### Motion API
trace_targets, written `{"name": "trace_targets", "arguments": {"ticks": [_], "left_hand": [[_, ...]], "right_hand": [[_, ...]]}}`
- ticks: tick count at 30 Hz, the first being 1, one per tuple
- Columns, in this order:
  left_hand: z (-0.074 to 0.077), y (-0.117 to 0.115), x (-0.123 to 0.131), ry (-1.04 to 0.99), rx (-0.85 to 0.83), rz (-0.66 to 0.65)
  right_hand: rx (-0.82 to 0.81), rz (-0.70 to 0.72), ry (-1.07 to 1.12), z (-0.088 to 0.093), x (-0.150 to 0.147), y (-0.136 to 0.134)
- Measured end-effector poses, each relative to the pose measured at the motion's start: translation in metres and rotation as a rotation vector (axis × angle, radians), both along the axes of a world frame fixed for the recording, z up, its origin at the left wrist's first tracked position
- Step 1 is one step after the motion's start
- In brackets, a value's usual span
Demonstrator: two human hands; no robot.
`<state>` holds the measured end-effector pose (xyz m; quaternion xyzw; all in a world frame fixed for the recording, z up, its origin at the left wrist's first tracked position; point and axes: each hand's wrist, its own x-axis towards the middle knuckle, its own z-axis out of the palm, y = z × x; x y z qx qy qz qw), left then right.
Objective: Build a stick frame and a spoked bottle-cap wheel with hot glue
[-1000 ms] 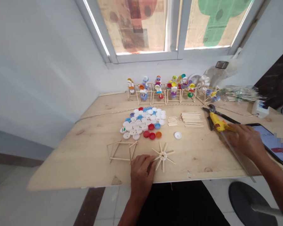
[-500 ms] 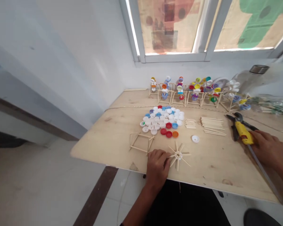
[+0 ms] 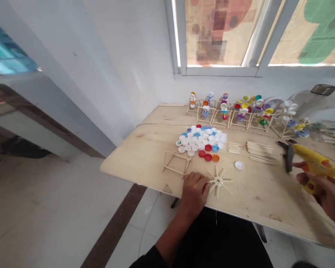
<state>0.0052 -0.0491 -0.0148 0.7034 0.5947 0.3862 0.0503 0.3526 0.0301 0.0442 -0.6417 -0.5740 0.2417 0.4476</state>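
My left hand rests at the table's front edge, its fingers closed around the tip of one stick of a star-shaped stick wheel with a white hub. Just behind that hand stands a small stick frame. At the right, my right hand is wrapped round a yellow glue gun, raised above the table. Dark pliers lie beside the gun's front end. One white cap sits alone to the right of the wheel.
Bottle caps in several colours cover mid-table. Short sticks and longer sticks lie right of them. Finished cap wheels on stick frames line the wall, near a clear bottle and a plastic bag.
My right hand has lifted the glue gun and turned it so that it points left. The view has shifted left. My left hand stays by the stick wheel.
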Motion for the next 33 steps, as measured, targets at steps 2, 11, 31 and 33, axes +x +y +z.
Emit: {"name": "trace_targets", "arguments": {"ticks": [2,11,31,33], "left_hand": [[0.0,0.0,0.0,-0.001,0.003,-0.002],[-0.003,0.002,0.001,-0.005,-0.017,0.005],[-0.005,0.004,0.006,0.044,-0.004,0.095],[-0.004,0.004,0.006,0.06,-0.018,0.095]], "right_hand": [[-0.04,0.088,0.411,0.006,-0.034,-0.012],[-0.407,0.291,0.754,-0.021,-0.1,-0.029],[-0.276,0.303,0.68,-0.028,-0.11,-0.04],[-0.274,0.304,0.678,-0.029,-0.11,-0.039]]}}
